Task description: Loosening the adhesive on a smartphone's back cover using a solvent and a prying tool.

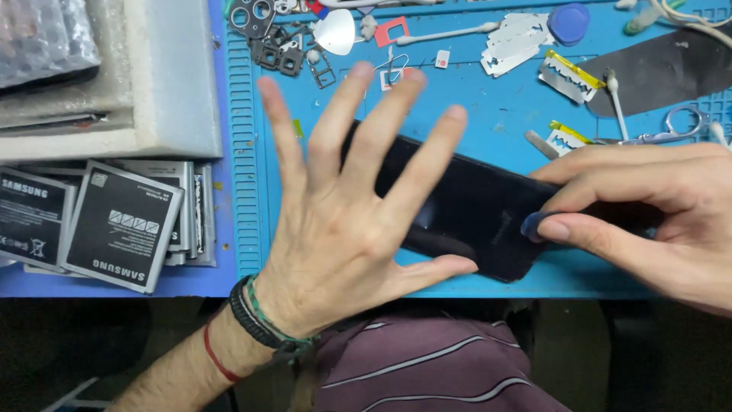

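A black phone lies back-up and slanted on the blue work mat. My left hand spreads flat over its left part, fingers wide apart, pressing down on it. My right hand grips the phone's right end and pinches a small blue plastic pick between thumb and forefinger against the back cover's lower edge. Whether the pick's tip is under the cover is hidden by my thumb.
A stack of flat phone batteries lies at the left, under white foam blocks. Razor blades, cotton swabs, small scissors, a blue cap, camera frames and a dark sheet litter the mat's far side.
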